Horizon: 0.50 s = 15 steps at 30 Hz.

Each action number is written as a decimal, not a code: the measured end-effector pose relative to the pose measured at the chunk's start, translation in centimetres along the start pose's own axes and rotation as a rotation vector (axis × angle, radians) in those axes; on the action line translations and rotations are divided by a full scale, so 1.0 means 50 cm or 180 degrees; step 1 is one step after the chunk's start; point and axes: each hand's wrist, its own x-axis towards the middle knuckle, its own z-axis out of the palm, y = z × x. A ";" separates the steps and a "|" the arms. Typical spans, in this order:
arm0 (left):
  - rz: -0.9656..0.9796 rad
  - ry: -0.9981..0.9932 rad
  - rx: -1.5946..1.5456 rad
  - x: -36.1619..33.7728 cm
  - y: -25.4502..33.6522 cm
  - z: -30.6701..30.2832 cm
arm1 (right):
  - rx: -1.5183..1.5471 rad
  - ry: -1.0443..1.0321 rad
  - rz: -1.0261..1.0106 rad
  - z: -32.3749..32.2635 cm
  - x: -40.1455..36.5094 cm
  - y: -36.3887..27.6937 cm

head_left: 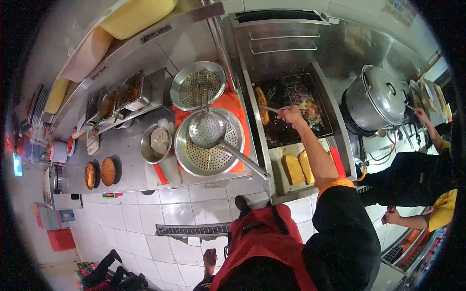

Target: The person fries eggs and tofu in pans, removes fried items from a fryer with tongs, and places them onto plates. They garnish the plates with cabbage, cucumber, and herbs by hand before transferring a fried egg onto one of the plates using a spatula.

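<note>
My right hand (290, 115) reaches over the deep fryer (318, 72), its fingers closed round a slim metal utensil (270, 109). I cannot make out its exact kind. The utensil's far end meets a long golden-brown piece of food (262, 104) at the left side of the dark, bubbling oil (291, 131). Another frying clump (309, 107) lies farther right, partly behind my hand. Below the oil, yellow blocks of food (293, 169) rest on a pale surface, partly covered by my forearm. My left hand (210, 257) hangs low beside my red apron, fingers curled, with nothing visible in it.
Left of the fryer, a perforated skimmer (208, 129) lies across a metal colander (182, 155); a second colander (179, 94) stands behind. A bowl with a bag (159, 140) and round brown items (108, 171) share the counter. At right are a large lidded pot (376, 99) and a co-worker (412, 179).
</note>
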 end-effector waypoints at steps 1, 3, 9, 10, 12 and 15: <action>0.0229 0.0019 -0.0166 0.000 0.000 0.005 | -0.0021 0.0008 0.0004 -0.010 -0.021 -0.013; 0.0399 0.0049 -0.0253 0.000 -0.007 0.014 | 0.0074 -0.0086 0.0091 -0.031 -0.070 -0.035; 0.0289 -0.0250 -0.0040 0.021 0.011 0.035 | 0.0263 -0.0052 0.0138 -0.095 -0.190 -0.054; 0.0291 -0.0248 0.0016 0.010 0.044 0.037 | 0.0269 -0.0003 0.0105 -0.101 -0.203 -0.043; 0.0674 -0.0241 -0.0032 0.029 0.028 0.047 | 0.0291 -0.0024 0.0112 -0.108 -0.211 0.003; 0.0852 -0.0368 0.0368 0.050 0.021 0.043 | 0.0364 0.0135 0.0196 -0.115 -0.226 0.036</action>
